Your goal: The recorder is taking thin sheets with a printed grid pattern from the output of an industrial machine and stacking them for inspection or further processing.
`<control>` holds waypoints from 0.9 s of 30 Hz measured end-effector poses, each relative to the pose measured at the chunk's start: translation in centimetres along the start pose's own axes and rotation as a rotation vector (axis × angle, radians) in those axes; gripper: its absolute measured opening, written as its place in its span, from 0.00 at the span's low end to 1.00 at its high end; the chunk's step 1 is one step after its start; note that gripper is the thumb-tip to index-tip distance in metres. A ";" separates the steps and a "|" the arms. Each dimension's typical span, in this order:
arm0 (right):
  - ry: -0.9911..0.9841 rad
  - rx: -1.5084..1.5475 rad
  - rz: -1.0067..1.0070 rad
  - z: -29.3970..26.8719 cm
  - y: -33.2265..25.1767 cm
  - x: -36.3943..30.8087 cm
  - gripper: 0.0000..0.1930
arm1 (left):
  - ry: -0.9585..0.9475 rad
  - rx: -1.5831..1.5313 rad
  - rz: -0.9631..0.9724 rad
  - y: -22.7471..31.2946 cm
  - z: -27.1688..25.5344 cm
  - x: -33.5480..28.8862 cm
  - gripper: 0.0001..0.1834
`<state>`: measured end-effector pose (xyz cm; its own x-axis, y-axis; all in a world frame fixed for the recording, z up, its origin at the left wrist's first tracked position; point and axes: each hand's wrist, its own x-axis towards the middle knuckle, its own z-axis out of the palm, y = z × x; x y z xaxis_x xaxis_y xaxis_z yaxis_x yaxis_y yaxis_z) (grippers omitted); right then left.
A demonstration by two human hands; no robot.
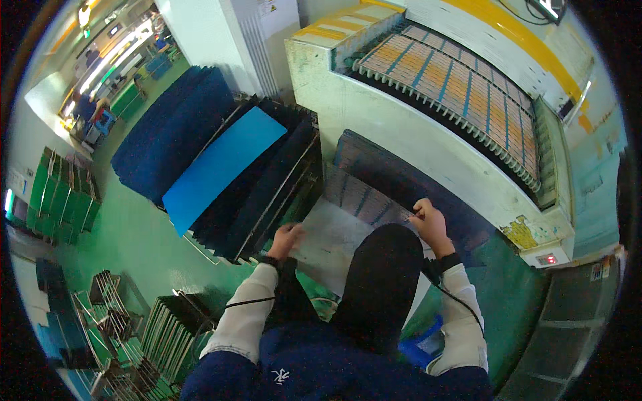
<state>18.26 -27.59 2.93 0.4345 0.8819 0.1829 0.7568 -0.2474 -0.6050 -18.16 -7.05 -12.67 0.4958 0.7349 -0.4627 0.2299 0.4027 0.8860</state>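
Note:
My right hand (430, 224) is closed, with thumb and fingers pinched at the near right corner of a thin grey-brown panel (361, 195) marked with darker blue stripes. The panel tilts in front of my knees. My left hand (286, 240) has curled fingers, smeared by motion, beside the left edge of a pale grey sheet (328, 234). Whether they grip that edge I cannot tell. Behind the striped panel, a stack of dark panels (394, 170) leans against the machine. My raised right knee covers part of the sheet.
A pale machine (374, 113) with a roller conveyor (448, 80) stands ahead on the right. On the left, a rack holds many dark blue panels (180, 127), with a bright blue sheet (227, 167) across them. Wire racks (127, 327) stand at lower left, a grey cabinet (568, 321) at lower right.

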 end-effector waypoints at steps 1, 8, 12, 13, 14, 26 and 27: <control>-0.038 0.018 -0.011 0.6 0.0 0.1 0.08 | 0.009 -0.093 0.049 1.1 0.4 0.6 0.19; -0.020 -0.240 -0.091 -0.2 1.7 0.3 0.10 | -0.185 -0.083 0.082 7.0 6.6 0.5 0.21; 0.209 -0.110 0.000 -6.6 -1.2 -0.5 0.10 | -0.285 -0.017 -0.118 2.4 5.1 -0.4 0.20; 0.254 -0.033 0.043 -7.1 -2.4 -0.2 0.11 | -0.267 0.030 -0.150 0.0 2.4 -1.0 0.18; 0.364 0.140 0.077 -8.1 -2.0 0.0 0.10 | -0.265 0.076 -0.178 -2.3 0.2 -1.4 0.17; 0.409 1.139 0.244 -10.2 -11.2 2.2 0.10 | -0.112 -0.141 -0.175 -13.3 -8.7 -1.6 0.11; 0.359 1.204 0.259 -9.1 -11.2 2.2 0.10 | -0.118 -0.090 -0.118 -13.7 -8.4 -1.9 0.11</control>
<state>15.20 -26.54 17.17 0.7511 0.6591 0.0389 -0.2046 0.2884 -0.9354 -29.27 -9.38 -24.17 0.5656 0.6130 -0.5516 0.2186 0.5335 0.8170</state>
